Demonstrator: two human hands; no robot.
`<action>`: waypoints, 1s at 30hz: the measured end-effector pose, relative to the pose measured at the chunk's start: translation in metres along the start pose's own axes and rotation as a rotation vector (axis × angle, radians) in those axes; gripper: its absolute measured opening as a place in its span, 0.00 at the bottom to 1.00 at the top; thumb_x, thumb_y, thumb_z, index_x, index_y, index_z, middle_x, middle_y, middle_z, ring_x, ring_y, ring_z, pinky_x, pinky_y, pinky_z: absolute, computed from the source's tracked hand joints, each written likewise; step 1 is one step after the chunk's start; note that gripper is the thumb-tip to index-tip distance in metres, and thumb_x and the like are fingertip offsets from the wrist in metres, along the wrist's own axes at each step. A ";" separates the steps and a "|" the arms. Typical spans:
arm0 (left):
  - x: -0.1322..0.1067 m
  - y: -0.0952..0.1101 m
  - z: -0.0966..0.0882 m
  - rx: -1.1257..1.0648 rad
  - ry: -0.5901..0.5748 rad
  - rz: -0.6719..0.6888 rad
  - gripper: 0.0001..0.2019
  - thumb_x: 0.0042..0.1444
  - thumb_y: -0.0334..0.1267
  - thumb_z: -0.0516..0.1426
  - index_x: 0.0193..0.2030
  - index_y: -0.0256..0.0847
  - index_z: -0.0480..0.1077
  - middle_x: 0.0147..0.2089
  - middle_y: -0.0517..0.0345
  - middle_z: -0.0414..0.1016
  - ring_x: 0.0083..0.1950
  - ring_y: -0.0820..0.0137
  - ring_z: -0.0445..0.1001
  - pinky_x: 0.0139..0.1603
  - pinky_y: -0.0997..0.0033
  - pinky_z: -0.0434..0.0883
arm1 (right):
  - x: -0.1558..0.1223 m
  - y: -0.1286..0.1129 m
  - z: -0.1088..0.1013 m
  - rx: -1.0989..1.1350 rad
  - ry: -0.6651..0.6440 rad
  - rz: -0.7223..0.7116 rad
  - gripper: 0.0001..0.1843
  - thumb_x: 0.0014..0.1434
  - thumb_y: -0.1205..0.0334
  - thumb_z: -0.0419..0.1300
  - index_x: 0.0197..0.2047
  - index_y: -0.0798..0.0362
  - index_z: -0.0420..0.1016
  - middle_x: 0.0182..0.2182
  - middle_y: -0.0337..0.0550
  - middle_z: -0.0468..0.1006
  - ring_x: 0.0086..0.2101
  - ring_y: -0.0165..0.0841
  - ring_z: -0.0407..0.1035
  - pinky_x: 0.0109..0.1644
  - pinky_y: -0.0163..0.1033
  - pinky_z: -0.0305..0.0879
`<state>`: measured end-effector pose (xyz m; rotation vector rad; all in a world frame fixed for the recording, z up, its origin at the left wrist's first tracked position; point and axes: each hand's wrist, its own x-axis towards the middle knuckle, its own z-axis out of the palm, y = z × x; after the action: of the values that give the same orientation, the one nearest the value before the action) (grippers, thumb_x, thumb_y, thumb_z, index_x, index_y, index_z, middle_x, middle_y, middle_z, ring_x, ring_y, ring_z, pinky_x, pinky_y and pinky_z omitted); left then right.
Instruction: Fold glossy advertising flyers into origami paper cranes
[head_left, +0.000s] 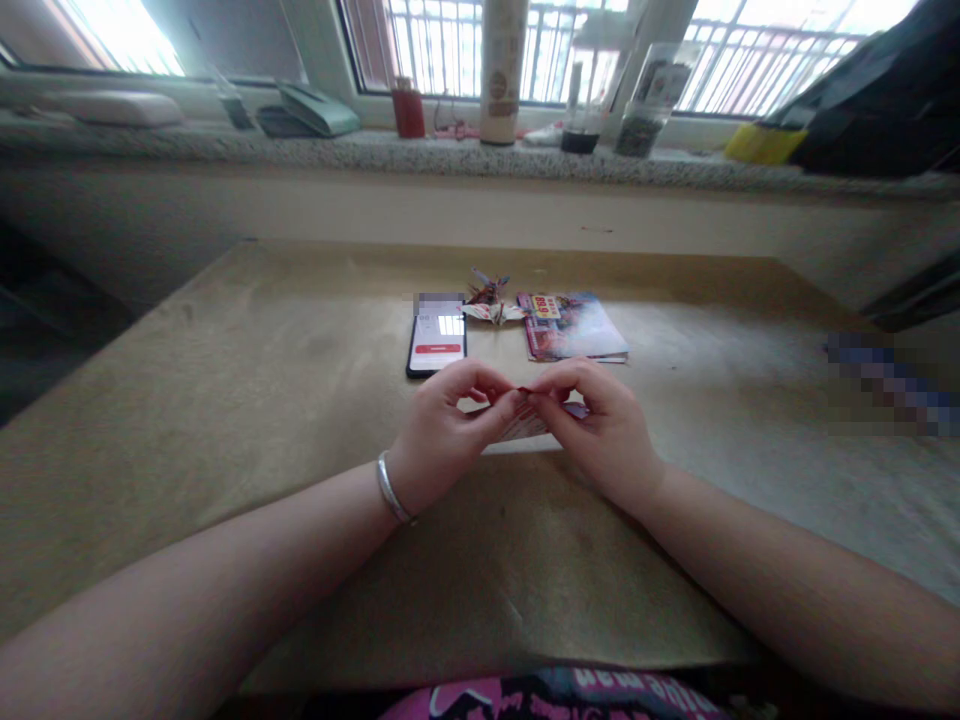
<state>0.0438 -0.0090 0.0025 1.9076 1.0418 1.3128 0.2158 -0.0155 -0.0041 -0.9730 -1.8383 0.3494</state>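
Note:
Between my two hands is a small piece of folded printed paper (525,422), its top edge pinched by both thumbs and index fingers. My left hand (457,415), with a silver bangle at the wrist, grips its left side. On the right side my right hand (600,420) closes on the same paper, and the fingertips of both hands nearly meet. Part of the paper is hidden behind the fingers. Just beyond my hands lie a phone (437,335) with a lit screen, folded paper cranes (495,312) and a stack of colourful printed sheets (577,328).
The tan tabletop (262,400) reaches to the wall below a granite window sill (300,150). On the sill stand a red bottle (408,108), a tall pale bottle (501,70), a clear container (649,100) and a yellow item (765,142). A blurred object (892,385) lies at the right.

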 end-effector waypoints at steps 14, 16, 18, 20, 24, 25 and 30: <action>0.001 -0.003 0.000 0.078 -0.026 0.031 0.06 0.53 0.36 0.60 0.29 0.37 0.71 0.27 0.60 0.73 0.29 0.76 0.70 0.33 0.77 0.68 | -0.001 0.002 0.005 0.102 -0.044 0.091 0.02 0.58 0.68 0.57 0.34 0.51 0.70 0.27 0.36 0.68 0.29 0.28 0.63 0.34 0.36 0.62; 0.001 -0.004 0.000 0.083 -0.031 0.045 0.06 0.53 0.36 0.61 0.29 0.36 0.71 0.28 0.60 0.74 0.30 0.76 0.70 0.33 0.77 0.68 | 0.000 0.002 0.004 0.099 -0.057 0.073 0.02 0.58 0.67 0.57 0.34 0.52 0.70 0.27 0.37 0.68 0.29 0.28 0.63 0.34 0.36 0.61; 0.001 -0.006 0.000 0.081 -0.033 0.052 0.06 0.53 0.36 0.61 0.29 0.36 0.72 0.28 0.60 0.74 0.30 0.76 0.70 0.32 0.77 0.68 | 0.001 0.001 0.002 0.079 -0.066 0.046 0.03 0.58 0.67 0.57 0.33 0.52 0.70 0.27 0.37 0.68 0.30 0.28 0.63 0.35 0.36 0.61; 0.000 -0.007 0.001 0.078 -0.036 0.062 0.07 0.54 0.37 0.61 0.29 0.36 0.72 0.28 0.59 0.74 0.30 0.76 0.70 0.32 0.77 0.68 | 0.002 -0.001 0.001 0.048 -0.066 0.025 0.03 0.58 0.67 0.57 0.32 0.52 0.70 0.26 0.36 0.68 0.30 0.28 0.62 0.35 0.36 0.60; 0.000 -0.008 0.000 0.122 -0.054 0.068 0.08 0.55 0.39 0.61 0.29 0.37 0.72 0.28 0.60 0.74 0.30 0.76 0.70 0.32 0.77 0.68 | 0.005 -0.004 0.000 0.007 -0.058 0.009 0.05 0.57 0.69 0.58 0.30 0.52 0.69 0.26 0.37 0.67 0.31 0.28 0.61 0.35 0.35 0.59; 0.000 -0.007 0.000 0.132 -0.065 0.053 0.08 0.55 0.39 0.60 0.30 0.37 0.72 0.29 0.60 0.74 0.30 0.76 0.71 0.33 0.77 0.68 | 0.005 -0.004 0.000 0.007 -0.058 0.017 0.05 0.57 0.69 0.58 0.30 0.53 0.69 0.26 0.37 0.67 0.31 0.28 0.61 0.35 0.35 0.59; 0.001 -0.008 -0.003 0.188 -0.189 -0.085 0.10 0.56 0.43 0.58 0.34 0.38 0.73 0.31 0.59 0.76 0.31 0.75 0.72 0.32 0.77 0.69 | 0.007 0.002 0.003 0.030 -0.059 0.173 0.04 0.56 0.66 0.57 0.29 0.52 0.69 0.25 0.36 0.66 0.28 0.28 0.61 0.31 0.34 0.58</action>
<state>0.0394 -0.0042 -0.0030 2.0548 1.1681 0.9958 0.2124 -0.0082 -0.0021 -1.1147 -1.8004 0.5150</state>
